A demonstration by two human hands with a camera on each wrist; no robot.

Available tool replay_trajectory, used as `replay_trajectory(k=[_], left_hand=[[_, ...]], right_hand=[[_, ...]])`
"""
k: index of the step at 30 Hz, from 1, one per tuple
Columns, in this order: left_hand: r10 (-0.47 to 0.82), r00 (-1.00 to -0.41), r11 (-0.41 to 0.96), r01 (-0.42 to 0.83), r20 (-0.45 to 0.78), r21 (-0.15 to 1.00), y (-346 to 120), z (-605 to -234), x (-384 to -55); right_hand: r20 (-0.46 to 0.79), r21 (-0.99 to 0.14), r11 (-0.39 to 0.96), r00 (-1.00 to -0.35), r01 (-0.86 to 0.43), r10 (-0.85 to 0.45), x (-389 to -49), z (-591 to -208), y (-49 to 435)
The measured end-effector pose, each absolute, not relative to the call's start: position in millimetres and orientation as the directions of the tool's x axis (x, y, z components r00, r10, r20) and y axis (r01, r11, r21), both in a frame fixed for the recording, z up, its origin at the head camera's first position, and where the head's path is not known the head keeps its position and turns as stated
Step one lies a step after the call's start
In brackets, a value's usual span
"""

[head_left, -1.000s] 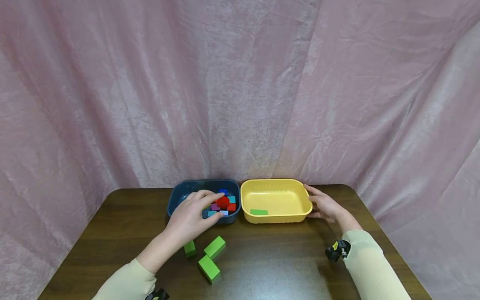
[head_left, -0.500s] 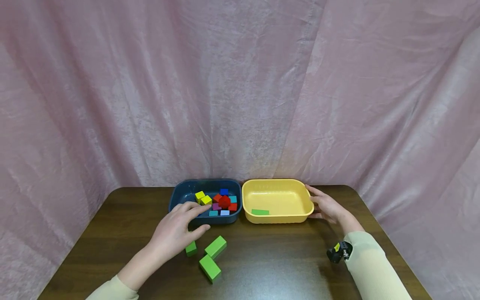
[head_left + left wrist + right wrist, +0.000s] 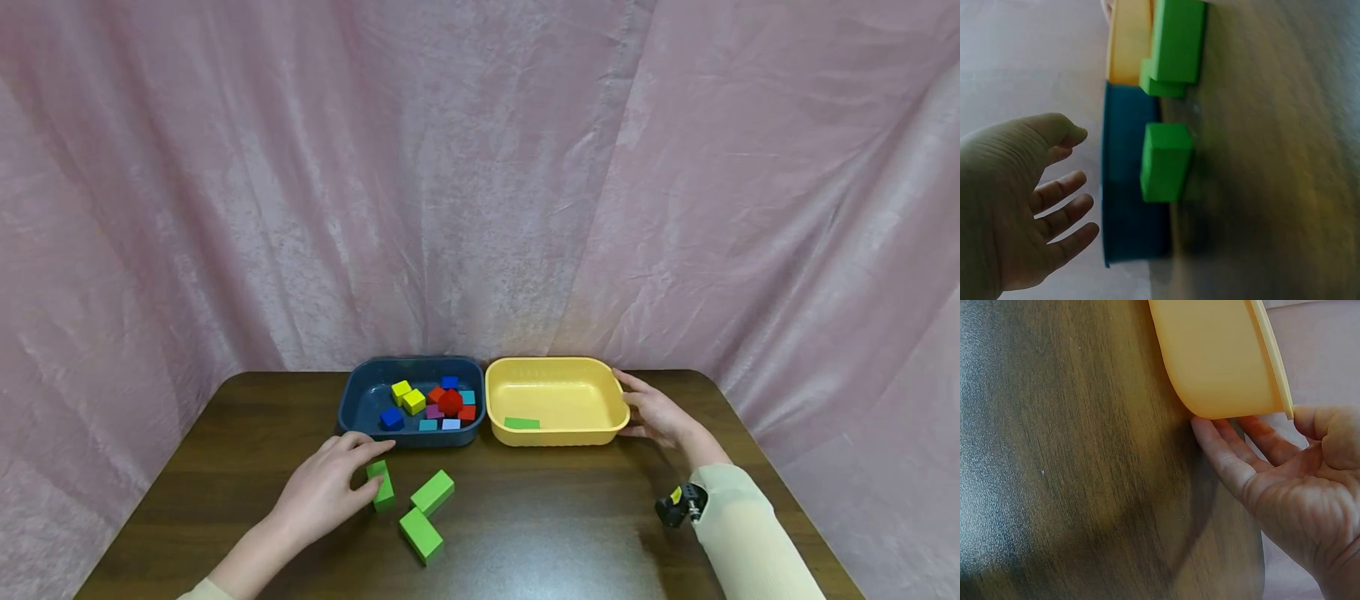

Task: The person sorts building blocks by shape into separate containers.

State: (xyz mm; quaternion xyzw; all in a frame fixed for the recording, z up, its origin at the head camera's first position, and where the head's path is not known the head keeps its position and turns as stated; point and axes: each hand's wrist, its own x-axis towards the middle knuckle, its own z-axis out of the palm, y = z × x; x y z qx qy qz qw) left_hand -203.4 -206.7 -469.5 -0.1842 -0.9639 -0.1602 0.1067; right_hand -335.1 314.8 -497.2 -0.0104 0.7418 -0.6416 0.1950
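My left hand point(image 3: 326, 483) hovers above the table beside a green rectangular block point(image 3: 381, 486), thumb and fingers spread apart. In the left wrist view a gap shows between the fingers and that block point(image 3: 1166, 164). Two more green blocks, one farther back point(image 3: 432, 492) and one nearer point(image 3: 421, 535), lie to its right with their ends close together. My right hand point(image 3: 658, 417) touches the right end of the yellow tray point(image 3: 555, 438). Its fingertips rest against the tray's side wall point(image 3: 1225, 369), and the thumb is at the rim. Inside that tray lies a flat-looking green block point(image 3: 522, 423).
A dark blue tray point(image 3: 420, 440) stands just left of the yellow one. It holds several small blocks, among them a blue one point(image 3: 392, 418), a yellow one point(image 3: 414, 402) and a red piece point(image 3: 451, 403). Behind the brown table point(image 3: 555, 533) hangs a pink curtain point(image 3: 480, 183).
My left hand has moved back from over the blue tray, toward me and to the left, down beside the left green block. The right hand has stayed at the yellow tray.
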Motion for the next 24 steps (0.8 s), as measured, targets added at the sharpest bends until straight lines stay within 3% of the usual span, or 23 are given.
replay_trajectory(k=[12, 24], left_hand=[[0.330, -0.935, 0.903, 0.353, 0.131, 0.245, -219, -492, -209], [0.351, -0.926, 0.907, 0.374, 0.140, 0.194, -222, -503, -211]], right_hand=[[-0.275, -0.956, 0.180, -0.923, 0.233, -0.268, -334, -497, 314], [-0.275, -0.956, 0.179, -0.924, 0.233, -0.267, -335, -497, 315]])
